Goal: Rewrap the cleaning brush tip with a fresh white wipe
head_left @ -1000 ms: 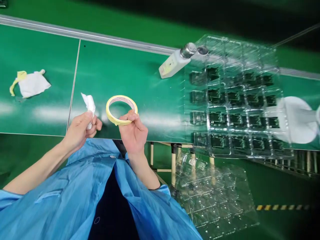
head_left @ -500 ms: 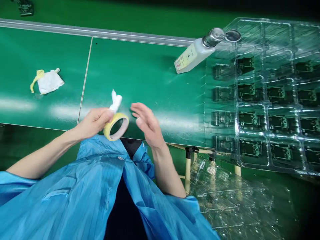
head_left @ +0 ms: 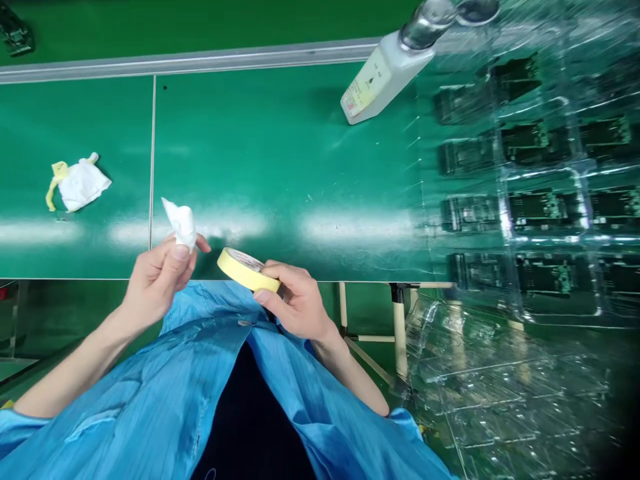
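Note:
Between the thumb and fingers of my left hand (head_left: 163, 273) is a white piece of tissue (head_left: 184, 227), bunched up with one pointed corner sticking out. My right hand (head_left: 296, 298) grips a roll of yellow tape (head_left: 243, 270), thumb on the near side and fingers at the far rim. The roll is tilted, so its outer band and part of the inner core show. Both hands are at the front edge of the green table (head_left: 280, 173), with a small gap between tissue and roll.
A crumpled white tissue (head_left: 84, 185) with yellow tape lies at the left. A white bottle (head_left: 383, 79) with a metal top stands at the back right. Clear plastic trays (head_left: 505, 227) with circuit boards cover the right side; more clear trays (head_left: 500, 400) are stacked below the table.
The tape roll has passed from my left hand to my right. My left hand has moved left with the tissue. The view has shifted, so the bottle appears higher up.

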Available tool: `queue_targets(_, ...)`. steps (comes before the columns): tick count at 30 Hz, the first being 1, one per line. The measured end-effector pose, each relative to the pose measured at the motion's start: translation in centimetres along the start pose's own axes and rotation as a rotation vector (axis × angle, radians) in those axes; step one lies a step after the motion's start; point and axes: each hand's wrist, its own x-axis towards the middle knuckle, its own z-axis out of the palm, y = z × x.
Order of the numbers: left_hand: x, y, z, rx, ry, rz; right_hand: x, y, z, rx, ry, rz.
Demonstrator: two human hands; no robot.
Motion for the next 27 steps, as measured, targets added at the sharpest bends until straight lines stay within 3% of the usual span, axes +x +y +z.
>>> queue_targets(4,-0.5,-0.9,1.1,0.437,0.070,0.373,-0.3,-0.3,0.8,-0.096,-0.007,-0.061)
queue_targets(7,-0.5,-1.7,1.1,0.626,0.074,0.683,-0.1,-0.6,1.1,-0.078,-0.027,-0.118)
queue_targets(12,-0.3,-1.6,1.0,0.784,0.088,0.884,-0.3,-0.8,1.4,-0.060,-0.032,-0.170)
queue_targets(16,-0.5,-1.2,1.0,0.812,0.066,0.884,-0.7,-0.7,1.7,-0.116,-0.025,-0.197)
queue_targets(25,-2.2,-1.3,0.6,0.732,0.070,0.753,-0.9,-0.6,2.1,-0.360,-0.056,-0.410)
queue_targets(27,-2.6,-1.9,0.6,0.656,0.108,0.596,-0.9,-0.6,2.2,-0.405,-0.058,-0.427)
